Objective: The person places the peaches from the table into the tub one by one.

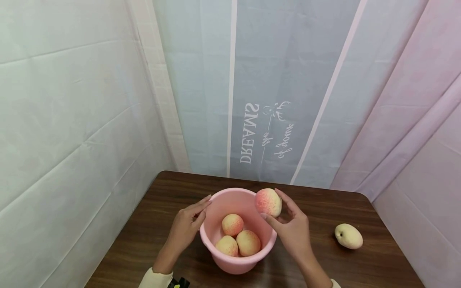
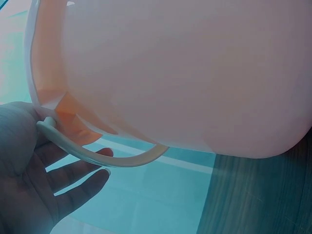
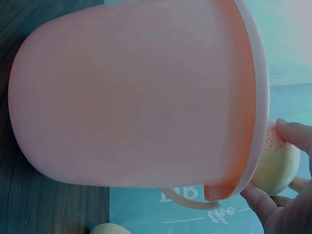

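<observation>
A pink bucket (image 1: 237,264) stands on the table with three peaches inside: one peach (image 1: 232,225) towards the back, one peach (image 1: 248,243) at front right and one peach (image 1: 227,245) at front left. My left hand (image 1: 187,226) touches the bucket's left rim, its fingers extended; the left wrist view has them loosely spread beside the bucket's curved handle (image 2: 112,161). Between the thumb and fingers of my right hand (image 1: 293,230) is another peach (image 1: 268,203), red on one side, held over the right rim. The right wrist view shows this peach (image 3: 277,168) partly behind the rim.
On the dark wooden table (image 1: 317,264), to the right of the bucket, lies a pale yellow oval fruit (image 1: 348,236) with a dark dimple. A curtain (image 1: 201,100) with printed lettering hangs behind the table's far edge. White sheets (image 1: 72,160) flank the left side.
</observation>
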`<state>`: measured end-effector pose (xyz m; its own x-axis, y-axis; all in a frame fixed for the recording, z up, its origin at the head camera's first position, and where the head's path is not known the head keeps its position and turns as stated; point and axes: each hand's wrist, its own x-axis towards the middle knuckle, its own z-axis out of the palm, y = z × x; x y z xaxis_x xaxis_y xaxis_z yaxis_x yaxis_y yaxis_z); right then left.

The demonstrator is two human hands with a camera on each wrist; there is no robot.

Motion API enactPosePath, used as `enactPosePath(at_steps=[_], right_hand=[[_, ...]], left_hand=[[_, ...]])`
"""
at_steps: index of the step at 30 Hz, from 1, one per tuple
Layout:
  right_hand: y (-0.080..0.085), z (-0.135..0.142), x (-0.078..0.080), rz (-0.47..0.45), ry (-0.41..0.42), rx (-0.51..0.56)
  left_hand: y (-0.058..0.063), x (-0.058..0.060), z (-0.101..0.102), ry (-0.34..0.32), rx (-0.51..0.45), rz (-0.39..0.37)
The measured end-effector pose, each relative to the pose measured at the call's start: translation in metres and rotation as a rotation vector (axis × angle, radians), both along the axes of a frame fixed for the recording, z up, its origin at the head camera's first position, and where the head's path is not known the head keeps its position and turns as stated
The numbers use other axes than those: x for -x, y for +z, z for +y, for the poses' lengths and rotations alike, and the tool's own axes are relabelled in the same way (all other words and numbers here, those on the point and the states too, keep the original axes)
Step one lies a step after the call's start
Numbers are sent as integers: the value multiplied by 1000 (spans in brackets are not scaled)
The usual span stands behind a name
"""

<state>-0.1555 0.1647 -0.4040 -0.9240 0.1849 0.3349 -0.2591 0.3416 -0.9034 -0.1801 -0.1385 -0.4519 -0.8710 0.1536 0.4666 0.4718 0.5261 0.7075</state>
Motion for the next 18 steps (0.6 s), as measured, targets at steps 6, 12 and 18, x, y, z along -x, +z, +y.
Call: enactPosePath(at_steps=[6, 12, 18], right_hand=[[-1, -3, -1, 17, 37, 29], [-2, -6, -2, 30, 100, 75], [-3, -9, -2, 25, 129, 111]], left_hand=[[0, -1, 0, 5, 5, -11], [0, -1, 1, -8, -22, -15], [-1, 0, 1, -3, -25, -18]])
